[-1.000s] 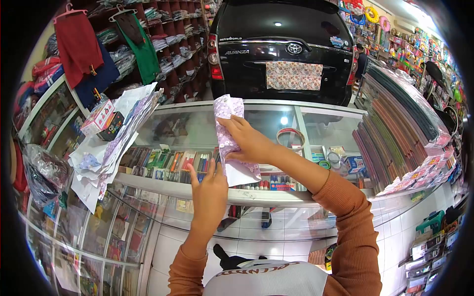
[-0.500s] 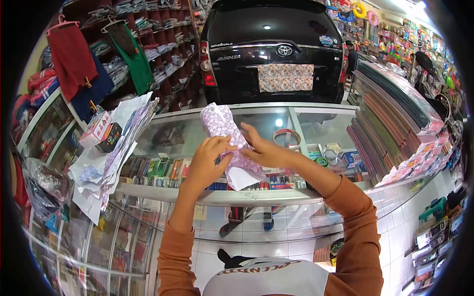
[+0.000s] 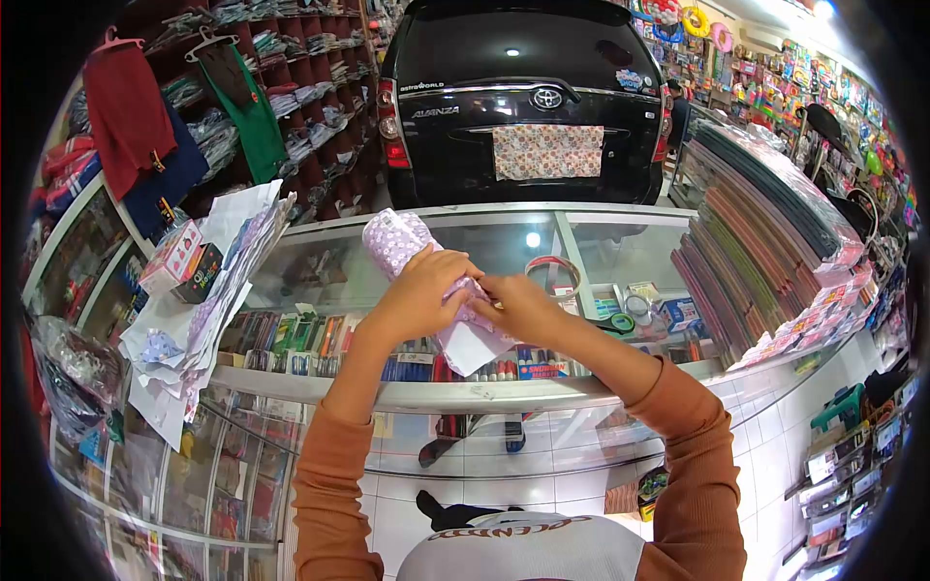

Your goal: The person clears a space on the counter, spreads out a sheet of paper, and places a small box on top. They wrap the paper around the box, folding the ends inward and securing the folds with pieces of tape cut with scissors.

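A bundle wrapped in lilac flowered paper [image 3: 395, 242] lies tilted on the glass counter, with the paper's white underside showing at its near end. My left hand [image 3: 428, 289] is closed over the middle of the bundle, its thumb on the paper. From the right, my right hand [image 3: 520, 306] pinches the paper's edge, its fingertips touching those of my left hand. What is inside the wrapping is hidden. A roll of tape [image 3: 554, 275] is on the counter just beyond my right hand.
The glass display counter [image 3: 484, 390] holds pens and stationery. Loose paper sheets [image 3: 208, 300] and small boxes [image 3: 186, 261] sit at the left. A tall stack of folders [image 3: 760, 252] rises at the right. Behind the counter stands a black car [image 3: 523, 97].
My left hand has moved up and right over the bundle. My right fingers, spread before, now pinch the paper beside my left hand. The view has shifted slightly.
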`<state>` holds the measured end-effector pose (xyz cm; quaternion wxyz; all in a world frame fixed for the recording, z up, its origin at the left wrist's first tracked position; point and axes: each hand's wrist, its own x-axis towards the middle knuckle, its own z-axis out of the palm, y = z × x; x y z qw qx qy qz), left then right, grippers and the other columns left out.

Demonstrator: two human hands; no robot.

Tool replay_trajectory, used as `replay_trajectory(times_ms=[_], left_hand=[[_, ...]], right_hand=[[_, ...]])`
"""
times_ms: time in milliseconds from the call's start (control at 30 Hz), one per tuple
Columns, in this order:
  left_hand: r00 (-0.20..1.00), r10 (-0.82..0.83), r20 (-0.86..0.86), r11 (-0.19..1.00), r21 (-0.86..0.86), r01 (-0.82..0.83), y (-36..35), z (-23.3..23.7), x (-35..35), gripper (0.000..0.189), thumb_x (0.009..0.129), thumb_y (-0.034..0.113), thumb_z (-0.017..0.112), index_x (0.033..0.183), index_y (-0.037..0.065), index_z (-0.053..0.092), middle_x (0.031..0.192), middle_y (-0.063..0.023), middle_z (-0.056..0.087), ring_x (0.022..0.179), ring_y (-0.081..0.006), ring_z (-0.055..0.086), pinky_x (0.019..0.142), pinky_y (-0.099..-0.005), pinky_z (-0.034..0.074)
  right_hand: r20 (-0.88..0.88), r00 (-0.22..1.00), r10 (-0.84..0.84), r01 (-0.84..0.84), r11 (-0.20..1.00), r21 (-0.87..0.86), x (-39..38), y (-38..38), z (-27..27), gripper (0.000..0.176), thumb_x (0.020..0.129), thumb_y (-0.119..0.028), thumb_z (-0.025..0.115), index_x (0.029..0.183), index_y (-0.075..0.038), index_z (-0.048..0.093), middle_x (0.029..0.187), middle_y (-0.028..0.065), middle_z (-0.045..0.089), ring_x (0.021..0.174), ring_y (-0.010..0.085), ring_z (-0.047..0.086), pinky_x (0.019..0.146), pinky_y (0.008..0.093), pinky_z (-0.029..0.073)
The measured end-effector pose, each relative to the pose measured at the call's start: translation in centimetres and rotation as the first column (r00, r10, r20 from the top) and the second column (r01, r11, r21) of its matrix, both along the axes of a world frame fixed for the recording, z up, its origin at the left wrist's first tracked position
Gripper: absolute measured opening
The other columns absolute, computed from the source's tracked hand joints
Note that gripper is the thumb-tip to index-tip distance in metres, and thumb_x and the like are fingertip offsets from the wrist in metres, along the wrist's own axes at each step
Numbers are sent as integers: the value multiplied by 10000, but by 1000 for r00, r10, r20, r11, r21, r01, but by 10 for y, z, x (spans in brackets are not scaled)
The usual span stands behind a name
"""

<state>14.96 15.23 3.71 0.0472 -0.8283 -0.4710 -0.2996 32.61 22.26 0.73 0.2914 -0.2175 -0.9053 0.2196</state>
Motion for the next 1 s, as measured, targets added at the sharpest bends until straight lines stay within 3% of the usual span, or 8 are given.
replay_trajectory(times_ms=[100,267,433,533,633,733,833,1000], left_hand=[[999,-20,37,998,-53,22,4,5,2,195,778,98,620,962,37,601,966,-159,628,986,-339,578,1003,-461,384],[998,-41,56,990,-136,48,15,14,-4,168,733,100,653,863,9,597,845,-178,607,829,-365,576,720,-426,455],[998,-40,52,993,-110,46,18,9,-5,122,722,53,666,827,10,622,786,-147,615,778,-329,587,703,-379,466],[998,-28,60,994,-108,35,14,9,-2,96,712,45,670,800,13,647,767,-144,623,763,-328,595,706,-377,473],[995,-38,93,996,-73,45,15,8,-1,84,707,42,673,786,14,661,758,-141,631,754,-325,602,708,-377,478],[994,-10,107,995,-100,21,13,10,1,85,706,44,674,784,15,662,756,-140,640,756,-321,607,716,-377,480],[995,20,100,994,-109,-9,12,9,1,79,706,44,673,780,19,660,752,-140,647,762,-318,609,725,-378,479],[998,23,62,996,-84,-18,16,5,-1,63,707,40,667,767,26,653,746,-144,649,761,-326,611,788,-381,483]], right_hand=[[87,985,-151,144,986,81,0,-8,9,236,826,-270,670,943,-65,668,727,175,657,731,368,650,650,480,514],[-59,987,-146,157,953,261,-8,0,-5,230,787,-274,710,913,-85,674,706,158,654,646,359,637,588,452,498],[17,977,-211,197,937,290,-6,-7,-5,189,811,-265,686,859,-83,667,694,128,655,701,342,640,625,442,509],[61,977,-204,150,863,482,-6,-5,-23,198,855,-239,636,801,-49,643,739,113,637,770,319,622,670,425,509],[-14,971,-240,219,858,466,1,-18,-15,134,798,-172,644,779,-39,652,809,109,617,833,276,608,674,378,517],[60,976,-208,150,849,507,5,-16,-18,74,726,-99,649,763,-36,650,878,133,594,875,273,600,699,362,518],[55,977,-204,142,829,541,13,-27,-14,84,672,-58,644,753,-36,651,838,129,599,838,282,606,702,366,514],[17,985,-172,151,903,403,23,-35,-14,103,683,-87,658,743,-5,646,792,140,591,806,311,611,716,383,504]])
